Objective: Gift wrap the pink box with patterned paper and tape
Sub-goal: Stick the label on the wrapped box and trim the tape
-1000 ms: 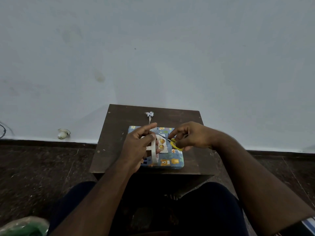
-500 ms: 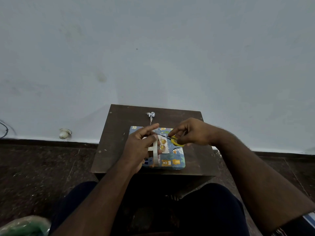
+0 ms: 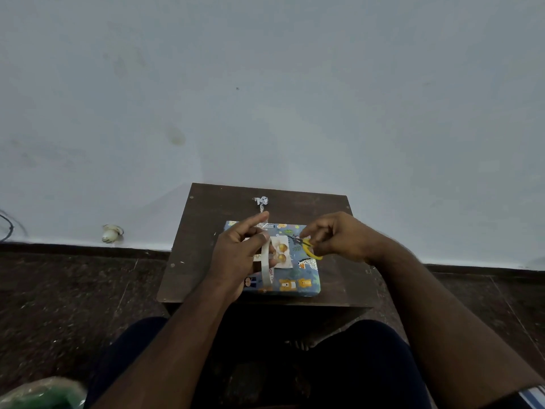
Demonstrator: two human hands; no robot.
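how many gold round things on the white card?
2. Both sit on the white card on top of the wrapped box: one gold ball farther from the person, the other just nearer. The left hand covers the card's left part, so more may be hidden.

Blue animal-print box (image 3: 298,278); yellow-handled scissors (image 3: 310,250)
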